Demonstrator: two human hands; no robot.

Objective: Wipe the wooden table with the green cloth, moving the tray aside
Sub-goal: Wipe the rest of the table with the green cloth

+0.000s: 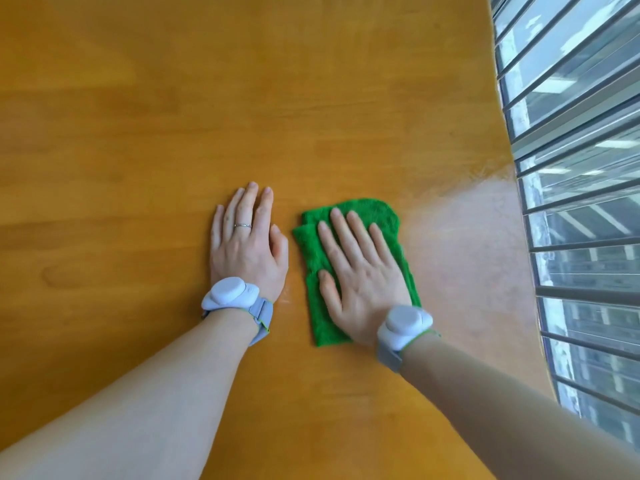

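Note:
A folded green cloth (313,244) lies flat on the wooden table (242,98), just right of centre. My right hand (360,271) presses down on the cloth with flat, spread fingers, covering most of it. My left hand (247,242) rests palm down on the bare wood just left of the cloth, fingers together, holding nothing; it wears a ring. Both wrists carry white bands. No tray is in view.
The table's right edge (519,216) curves along a window with horizontal slats (581,168). A pale sheen of glare (478,244) lies on the wood between the cloth and that edge.

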